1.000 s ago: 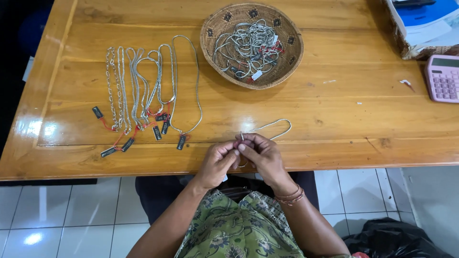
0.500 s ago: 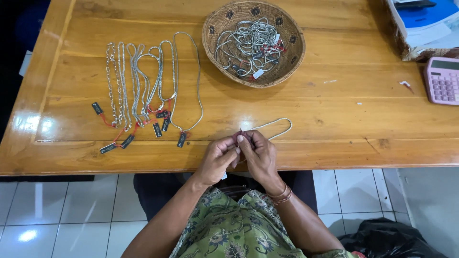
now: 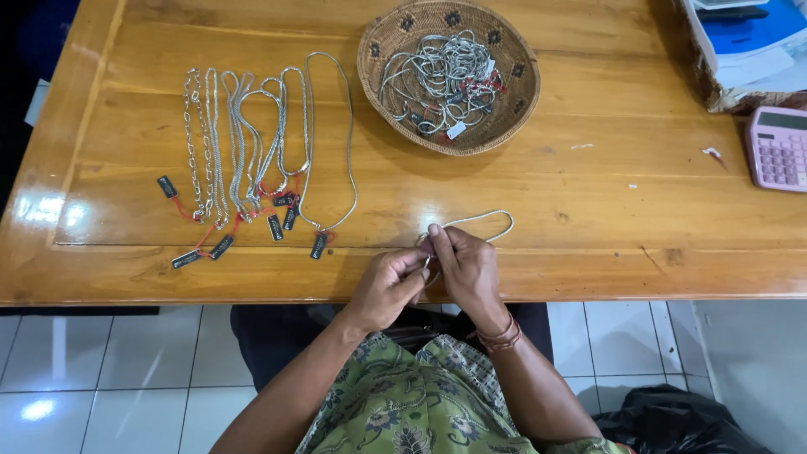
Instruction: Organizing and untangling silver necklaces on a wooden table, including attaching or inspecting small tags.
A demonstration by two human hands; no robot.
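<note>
Since half a second ago I see my left hand [image 3: 388, 287] and right hand [image 3: 465, 271] barely shifted, both sets of fingers still pinched together on one end of the silver chain [image 3: 481, 220] at lower centre of the frame. They sit at the near edge of the tabletop [image 3: 588, 202], with bare wood open to the right and ahead. The chain's loop runs long-axis toward the right, away from my hands, well apart from the basket [image 3: 513, 101] and the row of tagged chains [image 3: 252, 151] at upper left.
</note>
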